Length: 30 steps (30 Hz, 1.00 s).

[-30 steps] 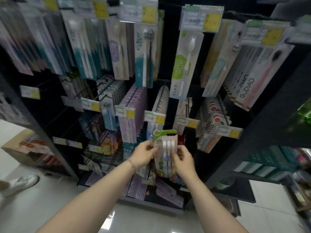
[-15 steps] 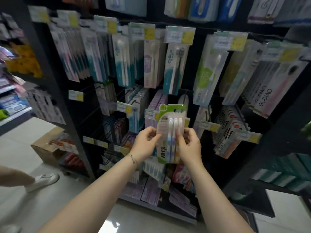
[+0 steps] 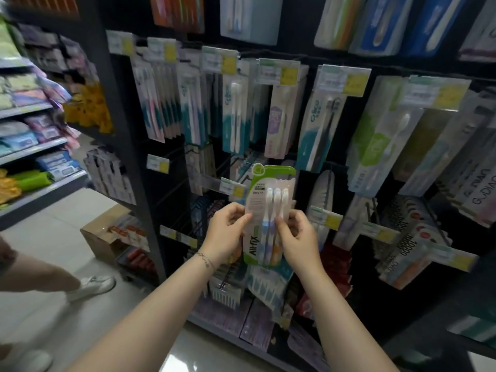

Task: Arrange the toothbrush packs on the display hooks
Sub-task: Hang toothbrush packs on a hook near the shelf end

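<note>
Two hands on one green toothbrush pack [image 3: 269, 210], held upright in front of the display rack. Left hand [image 3: 226, 232] pinches its left edge; right hand [image 3: 298, 236] grips its right side, fingers curled. Beyond the fingertips, price tag [image 3: 232, 187] on a hook; cardboard box [image 3: 112, 234] lower left of the left hand.

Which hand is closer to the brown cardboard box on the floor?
Left. The left hand pinches the left edge of the green toothbrush blister pack, on the side of the brown cardboard box; the right hand holds its other edge, farther off.
</note>
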Tool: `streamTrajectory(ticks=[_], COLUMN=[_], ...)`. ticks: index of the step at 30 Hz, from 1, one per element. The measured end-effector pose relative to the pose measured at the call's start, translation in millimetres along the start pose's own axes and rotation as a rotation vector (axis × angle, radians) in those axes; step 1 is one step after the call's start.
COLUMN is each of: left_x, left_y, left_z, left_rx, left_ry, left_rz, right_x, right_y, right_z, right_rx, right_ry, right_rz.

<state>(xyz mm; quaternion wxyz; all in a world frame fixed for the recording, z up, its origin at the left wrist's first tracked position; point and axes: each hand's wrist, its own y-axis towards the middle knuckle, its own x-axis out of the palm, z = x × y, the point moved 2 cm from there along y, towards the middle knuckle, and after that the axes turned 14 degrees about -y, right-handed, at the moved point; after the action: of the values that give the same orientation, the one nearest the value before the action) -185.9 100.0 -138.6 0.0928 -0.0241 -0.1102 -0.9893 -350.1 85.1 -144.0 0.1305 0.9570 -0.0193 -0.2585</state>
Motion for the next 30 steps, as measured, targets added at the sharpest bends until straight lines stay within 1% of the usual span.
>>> streamTrajectory(ticks=[7,13,17,22,26,28,30], left_x=[-34,-68,-93,-130,-162,-177,-192], left_y=[43,79,85,85,90,94,98], left_z=[5,13,5,-11,-21,-26,-30], left_rx=[0.033,0.111,0.153,0.130,0.119,0.120,0.113], left_ry=[-0.006,0.019,0.082,0.110,0.139,0.170,0.192], left_rz=[0.052,0.134,0.182,0.220,0.205,0.172,0.125], right_x=[37,68,94,137,174,191,210], right_y=[51,89,100,98,96,94,93], right_z=[-20,-49,-60,-66,-69,-70,-67], right_rx=[-0.091,-0.180,-0.232,-0.266,-0.267,-0.258,-0.212], right_ry=[0.009,0.029,0.004,-0.059,-0.109,-0.129,-0.126], right_rz=[0.010,-0.025,-0.070,-0.104,-0.133,-0.130,-0.129])
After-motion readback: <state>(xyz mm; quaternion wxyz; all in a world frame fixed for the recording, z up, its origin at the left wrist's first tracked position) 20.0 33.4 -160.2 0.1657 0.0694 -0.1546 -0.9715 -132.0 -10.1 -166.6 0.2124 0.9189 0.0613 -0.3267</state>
